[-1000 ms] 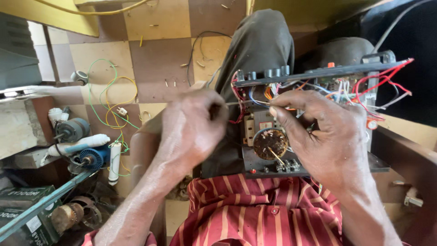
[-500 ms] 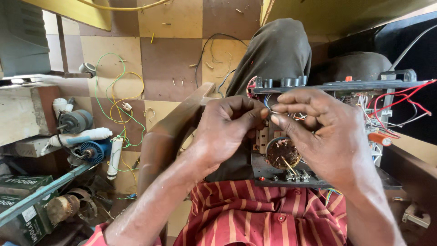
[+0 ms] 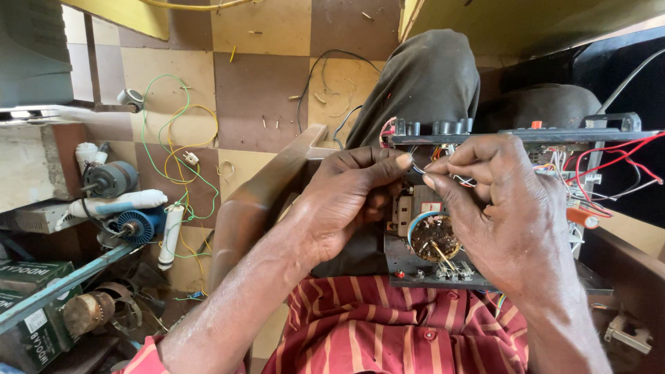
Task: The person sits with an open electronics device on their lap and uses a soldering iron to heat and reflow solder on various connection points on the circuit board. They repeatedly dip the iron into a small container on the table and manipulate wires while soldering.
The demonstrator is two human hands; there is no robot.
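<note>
Floor: checkered tiles (image 3: pixel 235 90) are lying behind the work.
Change: both hands are moving closer together over the open chassis (image 3: pixel 485 208).
Left hand (image 3: pixel 346 201): grip is pinching a thin wire (image 3: pixel 418 168).
Right hand (image 3: pixel 506 208): grip is pinching the same wire, now tighter.

We are pinching thin wires (image 3: pixel 443 174) between our left hand (image 3: pixel 353 201) and right hand (image 3: pixel 502 208), fingertips nearly meeting over an open electronic chassis (image 3: pixel 485 201) resting on our lap. A round coil (image 3: pixel 433 237) is sitting just below our fingers. Small motors (image 3: pixel 121 204) are lying on the tiled floor (image 3: pixel 263 90) to our left.
</note>
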